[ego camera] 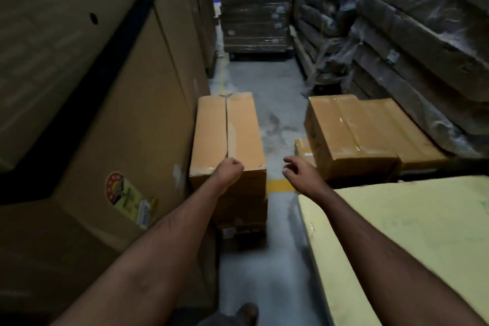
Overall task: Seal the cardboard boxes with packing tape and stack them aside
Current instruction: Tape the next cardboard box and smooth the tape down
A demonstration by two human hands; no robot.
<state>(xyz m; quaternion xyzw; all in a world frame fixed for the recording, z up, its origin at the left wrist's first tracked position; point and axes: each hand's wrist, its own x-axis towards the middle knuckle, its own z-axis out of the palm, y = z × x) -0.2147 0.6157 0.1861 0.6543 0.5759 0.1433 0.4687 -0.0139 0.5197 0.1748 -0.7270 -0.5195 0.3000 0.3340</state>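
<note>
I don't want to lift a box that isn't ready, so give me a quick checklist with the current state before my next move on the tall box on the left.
1. Top seam of the tall brown cardboard box taped: ok, glossy tape runs along it.
2. Left hand contact: cannot tell; it is a fist at the box's near top edge, grip not visible.
3. Right hand free: ok, fingers loosely curled, holding nothing, in the air beside the box.
4. Grey concrete aisle floor ahead clear: ok.
5. Stacking spot on the taped brown boxes at right: ok, flat top is bare.
6. Tape roll at hand: cannot tell, none in view.
</note>
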